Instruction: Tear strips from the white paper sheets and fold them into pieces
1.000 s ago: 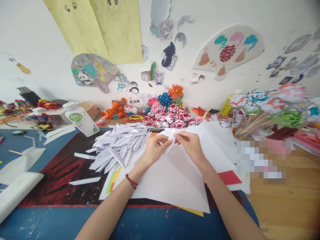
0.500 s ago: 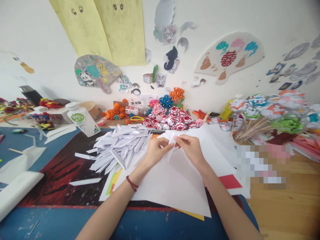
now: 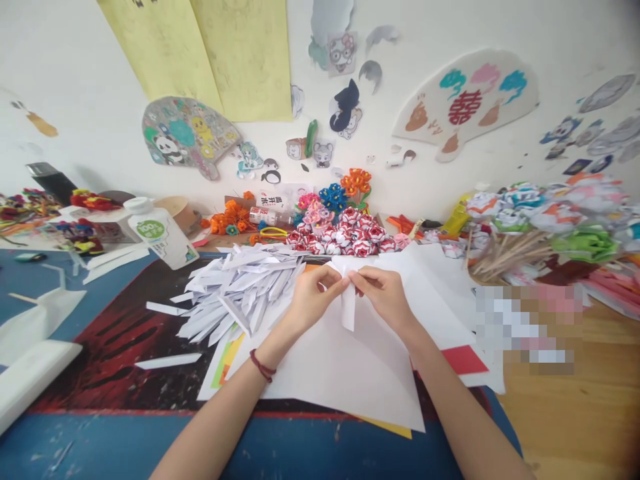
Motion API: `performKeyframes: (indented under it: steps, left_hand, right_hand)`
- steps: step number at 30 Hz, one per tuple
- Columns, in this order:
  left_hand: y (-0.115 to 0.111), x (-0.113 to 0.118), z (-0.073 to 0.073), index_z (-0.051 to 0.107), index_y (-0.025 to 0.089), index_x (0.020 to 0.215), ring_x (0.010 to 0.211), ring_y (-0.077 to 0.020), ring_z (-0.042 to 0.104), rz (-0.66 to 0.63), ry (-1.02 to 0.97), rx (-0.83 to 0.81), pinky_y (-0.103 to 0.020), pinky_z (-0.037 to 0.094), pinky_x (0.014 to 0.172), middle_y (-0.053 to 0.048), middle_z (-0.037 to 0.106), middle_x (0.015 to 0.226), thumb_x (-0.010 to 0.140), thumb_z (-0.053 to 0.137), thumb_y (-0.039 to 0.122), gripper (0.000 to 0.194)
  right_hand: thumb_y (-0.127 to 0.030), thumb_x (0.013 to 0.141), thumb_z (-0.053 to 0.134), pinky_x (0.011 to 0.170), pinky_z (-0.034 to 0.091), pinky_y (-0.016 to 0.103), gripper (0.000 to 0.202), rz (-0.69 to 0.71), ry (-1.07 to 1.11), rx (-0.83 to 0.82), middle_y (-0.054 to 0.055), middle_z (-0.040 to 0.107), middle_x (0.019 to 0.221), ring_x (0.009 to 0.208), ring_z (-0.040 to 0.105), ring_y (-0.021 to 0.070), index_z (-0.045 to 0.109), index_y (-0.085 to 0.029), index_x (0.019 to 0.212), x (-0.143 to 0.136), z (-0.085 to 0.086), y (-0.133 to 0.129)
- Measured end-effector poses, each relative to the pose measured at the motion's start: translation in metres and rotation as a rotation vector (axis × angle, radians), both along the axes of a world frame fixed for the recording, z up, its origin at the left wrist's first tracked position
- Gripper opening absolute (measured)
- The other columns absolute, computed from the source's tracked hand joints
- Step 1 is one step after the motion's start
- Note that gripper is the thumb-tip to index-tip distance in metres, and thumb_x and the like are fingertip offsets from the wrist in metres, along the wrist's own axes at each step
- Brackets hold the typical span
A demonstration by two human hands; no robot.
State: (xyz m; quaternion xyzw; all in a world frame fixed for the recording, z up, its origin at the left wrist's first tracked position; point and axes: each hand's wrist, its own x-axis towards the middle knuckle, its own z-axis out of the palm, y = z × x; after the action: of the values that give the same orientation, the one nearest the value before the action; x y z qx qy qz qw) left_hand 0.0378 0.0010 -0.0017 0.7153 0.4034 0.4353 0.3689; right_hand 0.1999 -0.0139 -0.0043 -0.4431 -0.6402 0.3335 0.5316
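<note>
A narrow folded white paper strip [image 3: 349, 312] is pinched between my two hands, its lower end hanging over large white sheets [image 3: 370, 373]. My left hand [image 3: 320, 293], with a dark red cord at the wrist, grips it between thumb and forefinger. My right hand [image 3: 383, 293] pinches the same strip from the other side, the fingertips nearly touching those of my left. Beside my left hand lies a heap of folded white strips [image 3: 235, 287]. One single strip [image 3: 169, 361] rests apart on the dark red and black mat [image 3: 125, 347].
Behind my hands are red and white paper flowers [image 3: 350, 233]. A white bottle [image 3: 160, 233] stands at the back left. Flowers on sticks [image 3: 505, 253] fill the back right. A white case [image 3: 35, 380] lies at the left edge; a red sheet [image 3: 464, 360] shows at right.
The strip has turned to hang more upright, with more of its lower part showing below my fingers. Both hands still pinch it, and the view has shifted slightly.
</note>
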Motion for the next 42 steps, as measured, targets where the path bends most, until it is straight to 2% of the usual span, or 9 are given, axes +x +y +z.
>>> performKeyframes:
  steps: [7, 10, 13, 19, 28, 32, 38, 42]
  left_hand:
    - [0.001, -0.002, 0.000, 0.061, 0.014, 0.073, 0.061, -0.0108, 0.055, 0.031, 0.019, -0.002, -0.021, 0.041, 0.057, -0.002, 0.062, 0.067, 0.083, 0.058, 0.041, 0.028]
    - [0.000, -0.004, 0.003, 0.061, 0.015, 0.078, 0.065, -0.0109, 0.055, 0.088, -0.002, 0.038, -0.022, 0.042, 0.060, -0.002, 0.064, 0.074, 0.084, 0.056, 0.041, 0.026]
    - [-0.003, -0.005, 0.008, 0.063, 0.017, 0.082, 0.069, -0.0110, 0.056, 0.070, -0.012, 0.074, -0.021, 0.043, 0.062, -0.002, 0.065, 0.082, 0.084, 0.057, 0.037, 0.021]
    - [-0.007, -0.002, 0.008, 0.064, 0.017, 0.075, 0.068, -0.0122, 0.053, 0.117, -0.052, 0.079, -0.023, 0.042, 0.064, -0.002, 0.064, 0.075, 0.084, 0.057, 0.037, 0.023]
    - [-0.007, -0.001, 0.003, 0.063, 0.017, 0.073, 0.066, -0.0125, 0.051, 0.224, 0.021, 0.160, -0.025, 0.040, 0.062, -0.002, 0.066, 0.077, 0.084, 0.057, 0.035, 0.022]
    - [-0.006, 0.000, 0.001, 0.063, 0.016, 0.072, 0.065, -0.0121, 0.052, 0.219, 0.017, 0.142, -0.024, 0.039, 0.061, -0.002, 0.066, 0.076, 0.083, 0.058, 0.036, 0.023]
    - [-0.007, 0.006, -0.002, 0.062, 0.015, 0.073, 0.066, -0.0125, 0.054, 0.136, -0.056, 0.024, -0.023, 0.039, 0.060, -0.002, 0.064, 0.073, 0.085, 0.054, 0.038, 0.027]
    - [-0.011, 0.007, 0.001, 0.057, 0.016, 0.068, 0.064, -0.0115, 0.050, 0.150, -0.013, 0.100, -0.024, 0.039, 0.063, 0.001, 0.059, 0.066, 0.085, 0.054, 0.033, 0.024]
  right_hand:
    - [-0.035, 0.086, 0.058, 0.055, 0.039, 0.024, 0.031, 0.006, -0.037, 0.013, -0.001, 0.053, 0.058, 0.056, 0.051, 0.0114, 0.060, -0.016, 0.061, 0.000, 0.001, -0.001]
    - [-0.035, 0.086, 0.057, 0.056, 0.038, 0.024, 0.033, 0.021, -0.060, 0.027, -0.001, 0.053, 0.058, 0.056, 0.051, 0.0115, 0.058, -0.017, 0.059, -0.001, 0.000, -0.002]
    - [-0.037, 0.086, 0.057, 0.055, 0.037, 0.024, 0.036, 0.036, -0.102, 0.036, -0.001, 0.051, 0.057, 0.056, 0.050, 0.0117, 0.056, -0.017, 0.057, -0.002, 0.001, -0.004]
    - [-0.039, 0.086, 0.057, 0.055, 0.036, 0.025, 0.039, 0.048, -0.111, 0.041, 0.000, 0.051, 0.056, 0.056, 0.048, 0.0121, 0.054, -0.017, 0.054, -0.003, 0.005, -0.006]
    - [-0.042, 0.081, 0.063, 0.052, 0.038, 0.024, 0.033, 0.065, 0.011, -0.090, -0.001, 0.052, 0.054, 0.053, 0.048, 0.0114, 0.062, -0.016, 0.059, -0.006, 0.001, -0.002]
    - [-0.043, 0.076, 0.068, 0.050, 0.039, 0.023, 0.029, 0.069, 0.074, -0.131, -0.001, 0.057, 0.057, 0.052, 0.050, 0.0111, 0.066, -0.015, 0.066, -0.004, -0.003, 0.000]
    - [-0.038, 0.074, 0.071, 0.050, 0.039, 0.024, 0.027, 0.103, 0.110, -0.126, -0.001, 0.056, 0.053, 0.050, 0.050, 0.0109, 0.066, -0.015, 0.062, 0.001, -0.003, -0.001]
    - [-0.037, 0.074, 0.071, 0.051, 0.038, 0.024, 0.028, 0.129, 0.131, -0.131, -0.002, 0.054, 0.052, 0.050, 0.048, 0.0106, 0.063, -0.016, 0.058, 0.001, 0.000, -0.003]
